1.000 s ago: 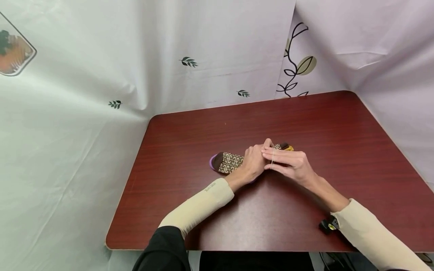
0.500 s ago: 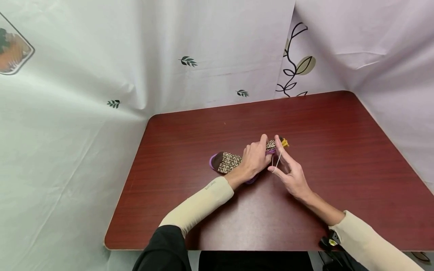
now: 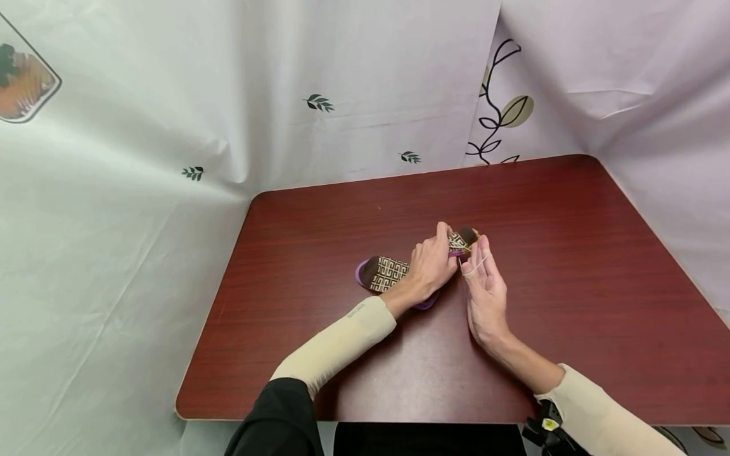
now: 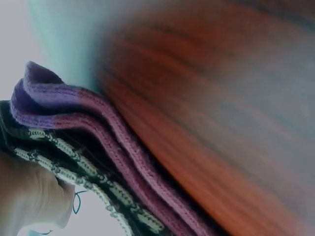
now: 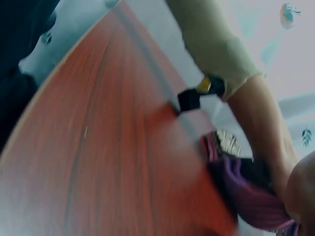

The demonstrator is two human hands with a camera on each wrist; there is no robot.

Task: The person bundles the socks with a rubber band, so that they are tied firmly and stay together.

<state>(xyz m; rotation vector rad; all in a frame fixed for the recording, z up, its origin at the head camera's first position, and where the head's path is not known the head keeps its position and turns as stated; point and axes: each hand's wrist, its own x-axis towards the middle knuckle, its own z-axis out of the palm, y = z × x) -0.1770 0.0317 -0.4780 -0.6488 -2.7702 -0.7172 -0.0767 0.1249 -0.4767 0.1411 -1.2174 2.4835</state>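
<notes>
A bundle of socks (image 3: pixel 391 272) lies slantwise on the table: brown with a cream key pattern on top, purple at the edges. My left hand (image 3: pixel 431 261) grips the bundle near its middle; its fingertips are partly hidden. In the left wrist view, layered purple and pinkish sock edges (image 4: pixel 138 162) show beside the patterned knit. My right hand (image 3: pixel 486 297) is at the bundle's far right end, fingers extended. A thin pale rubber band (image 3: pixel 474 271) is looped over its fingers and thumb, near the sock's dark end (image 3: pixel 466 235) with a bit of yellow.
The reddish-brown table (image 3: pixel 319 354) has rounded corners and ends at the front before the person's lap. White printed sheeting (image 3: pixel 365 76) hangs behind and at both sides. A small black device (image 3: pixel 542 425) sits under the right sleeve by the front edge.
My right hand first brings its fingers together by the left hand, then spreads the rubber band, and now turns palm up at the sock end. The left hand keeps its grip, shifting slightly upward.
</notes>
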